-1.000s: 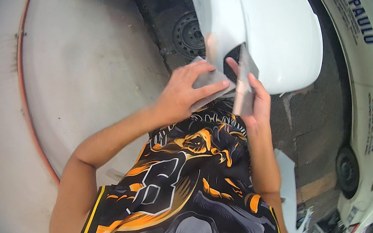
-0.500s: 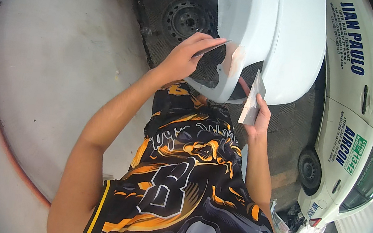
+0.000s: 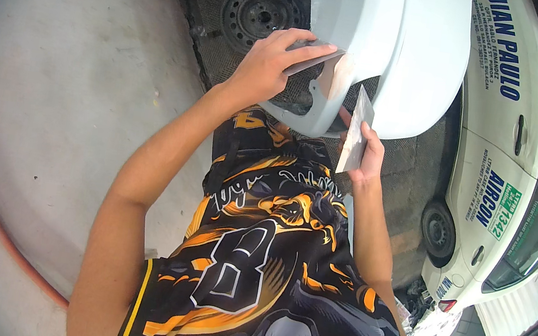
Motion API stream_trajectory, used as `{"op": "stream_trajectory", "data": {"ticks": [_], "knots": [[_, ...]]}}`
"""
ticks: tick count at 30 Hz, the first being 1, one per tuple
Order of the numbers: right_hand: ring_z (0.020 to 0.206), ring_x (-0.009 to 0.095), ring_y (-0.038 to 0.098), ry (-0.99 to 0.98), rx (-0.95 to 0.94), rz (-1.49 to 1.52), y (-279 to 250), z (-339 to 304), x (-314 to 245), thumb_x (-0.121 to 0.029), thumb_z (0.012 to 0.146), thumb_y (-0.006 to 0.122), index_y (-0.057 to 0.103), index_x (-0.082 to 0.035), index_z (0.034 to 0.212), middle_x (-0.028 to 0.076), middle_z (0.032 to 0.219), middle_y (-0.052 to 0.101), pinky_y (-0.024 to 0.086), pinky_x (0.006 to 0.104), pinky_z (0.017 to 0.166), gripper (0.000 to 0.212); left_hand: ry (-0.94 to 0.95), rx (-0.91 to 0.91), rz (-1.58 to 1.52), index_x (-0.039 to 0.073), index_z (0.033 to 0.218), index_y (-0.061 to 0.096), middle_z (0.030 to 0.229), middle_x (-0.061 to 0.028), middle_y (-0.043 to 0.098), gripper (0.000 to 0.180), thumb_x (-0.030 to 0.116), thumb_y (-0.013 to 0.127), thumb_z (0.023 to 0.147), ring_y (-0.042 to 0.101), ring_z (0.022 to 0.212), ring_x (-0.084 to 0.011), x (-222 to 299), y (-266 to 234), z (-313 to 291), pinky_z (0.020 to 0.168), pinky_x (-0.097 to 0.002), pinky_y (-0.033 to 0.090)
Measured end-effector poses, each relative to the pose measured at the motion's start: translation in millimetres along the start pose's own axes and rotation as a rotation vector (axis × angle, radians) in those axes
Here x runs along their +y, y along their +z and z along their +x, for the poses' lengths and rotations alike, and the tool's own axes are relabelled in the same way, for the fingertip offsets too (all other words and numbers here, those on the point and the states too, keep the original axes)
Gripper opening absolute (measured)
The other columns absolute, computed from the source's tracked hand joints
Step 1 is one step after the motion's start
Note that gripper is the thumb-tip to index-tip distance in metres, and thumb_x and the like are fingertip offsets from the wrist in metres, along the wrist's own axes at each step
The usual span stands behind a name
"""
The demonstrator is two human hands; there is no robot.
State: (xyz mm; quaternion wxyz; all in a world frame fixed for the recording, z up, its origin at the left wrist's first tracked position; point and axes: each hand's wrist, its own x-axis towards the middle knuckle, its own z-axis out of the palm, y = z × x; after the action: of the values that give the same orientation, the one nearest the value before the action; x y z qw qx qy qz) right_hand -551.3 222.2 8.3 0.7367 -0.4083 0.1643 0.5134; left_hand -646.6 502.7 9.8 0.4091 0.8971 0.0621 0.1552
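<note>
A white car bumper (image 3: pixel 425 59) stands in front of me, with a pinkish-beige patch of filler (image 3: pixel 341 74) on its narrow part between two openings. My left hand (image 3: pixel 264 64) grips a thin dark spreader (image 3: pixel 308 62), fingers stretched along its back. The blade's far edge reaches the patch; whether it touches is hard to tell. In my right hand (image 3: pixel 371 156) is a flat grey metal plate (image 3: pixel 360 122), tilted upright, with beige filler smeared along its left side. It is held just below the bumper, and my fingers behind it are partly hidden.
A dark steel wheel (image 3: pixel 263 14) lies on the dark textured floor beyond my left hand. A white car (image 3: pixel 493 141) with lettering stands along the right. To the left spreads a large pale surface (image 3: pixel 73 92) with a reddish-brown edge.
My left hand has brought the spreader rightward, over the filler patch. The plate in my right hand has turned slightly and come nearer the patch. The whole view has shifted a little.
</note>
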Motion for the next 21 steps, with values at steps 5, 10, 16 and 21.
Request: {"op": "stream_trajectory", "data": {"ticks": [5, 10, 16, 21], "knots": [[0.1, 0.021, 0.071, 0.005, 0.065, -0.025, 5.0, -0.8, -4.6, -0.024, 0.092, 0.07, 0.045, 0.001, 0.152, 0.028, 0.145, 0.058, 0.059, 0.0307, 0.085, 0.069, 0.007, 0.026, 0.024, 0.035, 0.145, 0.061, 0.136, -0.0068, 0.06, 0.081, -0.012, 0.066, 0.079, 0.06, 0.124, -0.0321, -2.1, 10.9, -5.0, 0.099, -0.0474, 0.051], [0.06, 0.009, 0.055, 0.017, 0.13, -0.111, 12.0, 0.7, -9.6, -0.032, 0.096, 0.067, 0.062, -0.006, 0.128, 0.027, 0.144, 0.059, 0.048, 0.0245, 0.044, 0.042, 0.021, 0.128, 0.009, 0.036, 0.145, 0.061, 0.139, -0.0076, 0.057, 0.081, -0.009, 0.069, 0.079, 0.056, 0.13, -0.0341, 0.9, 29.3, -17.9, 0.102, -0.05, 0.049], [0.062, 0.007, 0.053, 0.049, 0.116, -0.075, 12.8, -1.4, -15.3, -0.029, 0.096, 0.069, 0.068, -0.008, 0.119, 0.026, 0.148, 0.056, 0.042, 0.0211, 0.045, 0.032, 0.057, 0.234, 0.03, 0.031, 0.145, 0.062, 0.145, -0.0115, 0.053, 0.073, -0.003, 0.074, 0.082, 0.052, 0.136, -0.0377, 3.9, 53.9, -38.9, 0.111, -0.0507, 0.045], [0.062, 0.008, 0.054, 0.095, 0.007, -0.034, 3.3, -0.8, -21.6, -0.027, 0.096, 0.069, 0.072, -0.008, 0.112, 0.025, 0.152, 0.054, 0.041, 0.0201, 0.047, 0.025, 0.025, 0.225, 0.011, 0.036, 0.143, 0.063, 0.146, -0.0112, 0.053, 0.074, 0.003, 0.075, 0.078, 0.05, 0.138, -0.038, 7.0, 69.2, -58.3, 0.11, -0.0579, 0.043]]}}
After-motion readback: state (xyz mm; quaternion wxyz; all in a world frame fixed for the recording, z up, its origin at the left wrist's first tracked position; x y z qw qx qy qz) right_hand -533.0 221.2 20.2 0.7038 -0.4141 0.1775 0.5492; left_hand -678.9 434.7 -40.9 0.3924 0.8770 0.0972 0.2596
